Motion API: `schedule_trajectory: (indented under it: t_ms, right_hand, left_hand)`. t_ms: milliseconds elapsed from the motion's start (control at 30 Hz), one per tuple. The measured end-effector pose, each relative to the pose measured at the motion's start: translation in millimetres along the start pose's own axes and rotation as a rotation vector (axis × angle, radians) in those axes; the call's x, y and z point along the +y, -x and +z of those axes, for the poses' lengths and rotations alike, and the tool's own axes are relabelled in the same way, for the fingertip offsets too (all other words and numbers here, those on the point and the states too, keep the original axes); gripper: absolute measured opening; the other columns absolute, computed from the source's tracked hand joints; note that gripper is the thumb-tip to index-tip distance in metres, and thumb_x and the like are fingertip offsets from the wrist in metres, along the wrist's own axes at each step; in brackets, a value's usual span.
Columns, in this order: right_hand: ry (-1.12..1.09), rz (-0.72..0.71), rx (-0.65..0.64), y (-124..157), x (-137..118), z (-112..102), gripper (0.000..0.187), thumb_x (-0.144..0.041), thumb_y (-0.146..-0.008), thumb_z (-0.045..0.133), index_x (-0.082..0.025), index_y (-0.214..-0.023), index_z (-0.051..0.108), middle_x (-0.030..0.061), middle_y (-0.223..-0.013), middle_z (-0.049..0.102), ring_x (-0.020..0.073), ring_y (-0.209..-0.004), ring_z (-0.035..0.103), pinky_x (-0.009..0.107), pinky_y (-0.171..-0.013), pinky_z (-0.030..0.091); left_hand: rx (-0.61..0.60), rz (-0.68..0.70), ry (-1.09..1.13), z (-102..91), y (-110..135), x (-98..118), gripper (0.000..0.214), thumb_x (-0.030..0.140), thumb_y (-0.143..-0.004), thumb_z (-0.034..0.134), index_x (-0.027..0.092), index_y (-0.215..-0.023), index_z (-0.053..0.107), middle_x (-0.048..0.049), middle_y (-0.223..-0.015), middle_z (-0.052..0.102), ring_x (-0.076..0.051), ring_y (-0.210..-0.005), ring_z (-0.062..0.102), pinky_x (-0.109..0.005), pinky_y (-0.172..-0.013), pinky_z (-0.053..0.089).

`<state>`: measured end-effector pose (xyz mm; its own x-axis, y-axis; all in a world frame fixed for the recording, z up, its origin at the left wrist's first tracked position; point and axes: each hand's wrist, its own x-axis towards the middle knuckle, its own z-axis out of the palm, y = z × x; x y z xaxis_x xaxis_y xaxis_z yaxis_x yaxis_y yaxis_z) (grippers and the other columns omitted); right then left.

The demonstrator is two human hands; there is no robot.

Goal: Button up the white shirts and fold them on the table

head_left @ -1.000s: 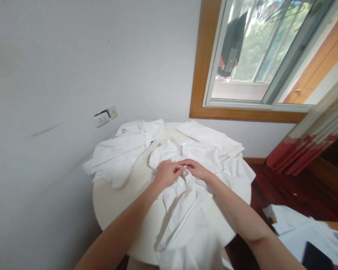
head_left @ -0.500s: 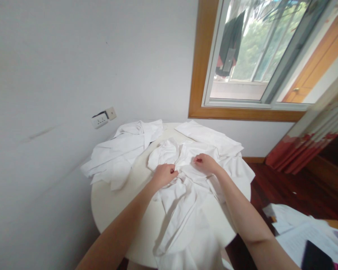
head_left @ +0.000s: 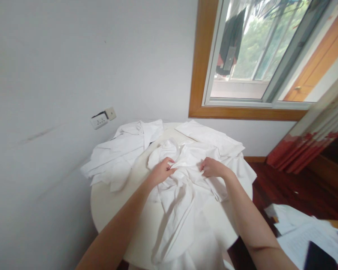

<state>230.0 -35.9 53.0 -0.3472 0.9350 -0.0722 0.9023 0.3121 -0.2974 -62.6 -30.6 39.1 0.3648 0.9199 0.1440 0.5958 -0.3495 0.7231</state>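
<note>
A crumpled white garment [head_left: 182, 202] lies across the round white table [head_left: 109, 210], with one long part trailing over the near edge. On its left side, my left hand [head_left: 161, 172] has curled fingers around a bit of the cloth, the thumb a little apart from the forefinger. My right hand [head_left: 213, 167] is closed on the cloth farther right, knuckles up. Folds run through the fabric between both hands. The fingertips of each hand are partly hidden.
More white clothes [head_left: 115, 153] are heaped at the table's left against the wall. Folded white cloth [head_left: 211, 137] lies at the back right, below the window [head_left: 242, 56]. A wall socket [head_left: 99, 120] is above the left heap. Papers [head_left: 301, 232] and a dark flat object [head_left: 319, 257] are at lower right.
My right hand has moved slightly right and nearer, and its fingers now press into the cloth. My left hand has shifted a little left and its thumb has straightened.
</note>
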Motion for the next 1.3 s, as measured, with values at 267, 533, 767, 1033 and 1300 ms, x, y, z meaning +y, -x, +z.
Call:
schedule_trajectory:
  t_ms: [267, 533, 767, 1033, 1300]
  right_hand:
    - [0.239, 0.333, 0.287, 4, 2, -23, 0.024, -0.015, -0.079, 0.052, -0.023, -0.088, 0.073, 0.0095, -0.104, 0.065, 0.0240, -0.100, 0.057, 0.029, -0.075, 0.044]
    - [0.065, 0.070, 0.301, 3, -7, -16, 0.042, -0.003, -0.074, 0.047, -0.025, -0.099, 0.072, 0.0029, -0.121, 0.063, 0.0193, -0.116, 0.052, 0.031, -0.097, 0.037]
    - [0.027, -0.011, 0.270, -25, -51, 23, 0.041, -0.050, -0.091, 0.045, -0.019, -0.104, 0.068, 0.0098, -0.099, 0.069, 0.0226, -0.095, 0.059, 0.032, -0.082, 0.043]
    - [0.002, -0.147, 0.204, -21, -51, 33, 0.046, -0.053, -0.096, 0.027, -0.034, -0.126, 0.057, 0.0025, -0.129, 0.058, 0.0234, -0.117, 0.048, 0.041, -0.093, 0.037]
    - [0.072, -0.076, 0.125, -25, -50, 43, 0.042, -0.042, -0.096, 0.032, -0.034, -0.134, 0.050, 0.0041, -0.146, 0.040, 0.0247, -0.135, 0.028, 0.049, -0.105, 0.024]
  left_hand:
    - [-0.130, 0.033, -0.184, 6.3, 9, 25, 0.041, 0.048, -0.077, 0.060, 0.024, -0.109, 0.062, 0.0051, -0.060, 0.052, -0.013, -0.060, 0.050, -0.023, -0.057, 0.030]
    - [-0.096, 0.256, -0.437, 19.2, 15, 42, 0.037, 0.052, -0.082, 0.053, 0.020, -0.066, 0.061, 0.0001, -0.062, 0.054, -0.015, -0.066, 0.051, -0.025, -0.061, 0.030]
    - [-0.103, 0.446, -0.381, 17.9, 13, 42, 0.038, 0.047, -0.086, 0.053, 0.018, -0.062, 0.060, -0.0018, -0.067, 0.060, -0.015, -0.073, 0.052, -0.027, -0.071, 0.036]
    - [0.299, 0.213, -0.492, 9.1, 6, 23, 0.028, 0.042, -0.088, 0.050, 0.020, -0.094, 0.067, -0.0064, -0.091, 0.062, -0.020, -0.092, 0.054, -0.034, -0.087, 0.040]
    - [0.120, 0.050, -0.602, 6.4, 9, 17, 0.029, 0.029, -0.084, 0.056, 0.019, -0.112, 0.059, -0.0066, -0.100, 0.059, -0.018, -0.093, 0.057, -0.029, -0.083, 0.043]
